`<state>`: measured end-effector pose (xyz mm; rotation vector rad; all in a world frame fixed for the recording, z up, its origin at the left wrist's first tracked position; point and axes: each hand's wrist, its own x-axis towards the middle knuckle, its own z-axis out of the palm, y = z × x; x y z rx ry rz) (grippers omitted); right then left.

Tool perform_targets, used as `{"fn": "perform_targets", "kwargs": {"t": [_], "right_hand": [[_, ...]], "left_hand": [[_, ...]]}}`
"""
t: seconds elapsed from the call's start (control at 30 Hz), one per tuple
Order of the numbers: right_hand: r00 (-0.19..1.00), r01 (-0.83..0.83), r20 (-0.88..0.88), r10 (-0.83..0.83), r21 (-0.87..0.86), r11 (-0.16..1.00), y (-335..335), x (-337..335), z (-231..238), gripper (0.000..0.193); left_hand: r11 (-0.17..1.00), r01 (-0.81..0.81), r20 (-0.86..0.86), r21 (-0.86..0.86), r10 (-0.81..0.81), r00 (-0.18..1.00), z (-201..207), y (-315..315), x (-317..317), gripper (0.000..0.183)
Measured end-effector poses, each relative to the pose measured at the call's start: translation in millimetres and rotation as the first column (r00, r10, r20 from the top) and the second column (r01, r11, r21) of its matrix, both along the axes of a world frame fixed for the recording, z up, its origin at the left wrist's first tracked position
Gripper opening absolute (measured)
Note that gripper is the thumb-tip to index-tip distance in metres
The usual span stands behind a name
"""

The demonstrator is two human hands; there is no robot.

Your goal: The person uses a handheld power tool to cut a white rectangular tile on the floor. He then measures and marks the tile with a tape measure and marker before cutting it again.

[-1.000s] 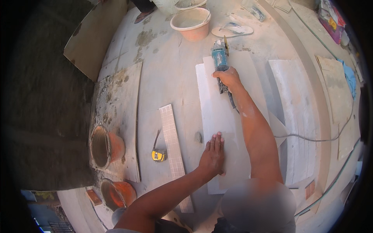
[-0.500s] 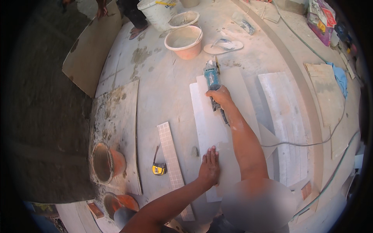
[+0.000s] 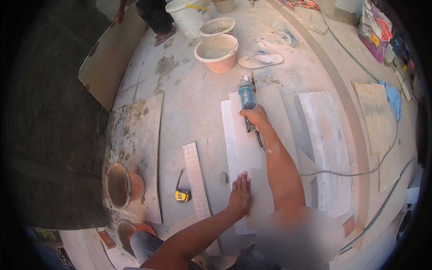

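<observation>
My right hand [image 3: 256, 117] is closed round the body of a blue-and-black angle grinder [image 3: 246, 96]. Its disc points away from me, past the far edge of a large pale tile [image 3: 275, 118]. Palm down, my left hand [image 3: 240, 194] lies with its fingers stretched out on the near left part of that tile. Under the tile, a whiter slab [image 3: 228, 126] shows along the left side. To the left of my left hand lie a narrow patterned tile strip [image 3: 196, 175] and a yellow tape measure [image 3: 182, 195].
Ahead stand a mortar tub [image 3: 218, 56], a white bucket [image 3: 189, 20] and a sandal [image 3: 261, 60]. Long white slabs [image 3: 326, 148] lie at right, with a cable [image 3: 351, 173] crossing them. Orange buckets [image 3: 137, 186] stand at left. Beyond, a person [image 3: 155, 18] stands beside a leaning board [image 3: 110, 58].
The whole view has shifted slightly. My right hand still grips the grinder, and my left hand stays on the tile in nearly the same spot.
</observation>
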<state>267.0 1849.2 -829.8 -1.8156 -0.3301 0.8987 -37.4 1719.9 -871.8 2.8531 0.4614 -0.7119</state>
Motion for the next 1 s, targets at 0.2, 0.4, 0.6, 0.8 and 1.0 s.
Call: {"fn": "perform_targets", "kwargs": {"t": [0.2,0.4,0.6,0.8,1.0], "right_hand": [[1.000,-0.017,0.001,0.017,0.003,1.000,-2,0,-14,0.043],[1.000,-0.005,0.004,0.005,-0.003,1.000,-7,-4,-14,0.044],[0.999,0.031,0.025,-0.032,0.052,0.998,-18,-15,1,0.037],[0.999,0.021,-0.036,-0.019,0.062,0.998,-23,-12,1,0.039],[0.995,0.096,0.007,-0.097,0.050,0.994,-22,-21,-15,0.052]], "left_hand": [[1.000,0.001,0.028,0.030,-0.002,1.000,0,1,1,0.146],[1.000,0.027,-0.039,-0.002,-0.027,0.999,16,2,4,0.144],[0.999,0.020,0.087,-0.039,-0.017,0.996,15,4,-4,0.145],[0.997,0.039,0.090,-0.062,-0.033,0.995,15,8,-3,0.148],[0.998,0.036,0.032,-0.056,-0.034,0.999,17,11,0,0.152]]}}
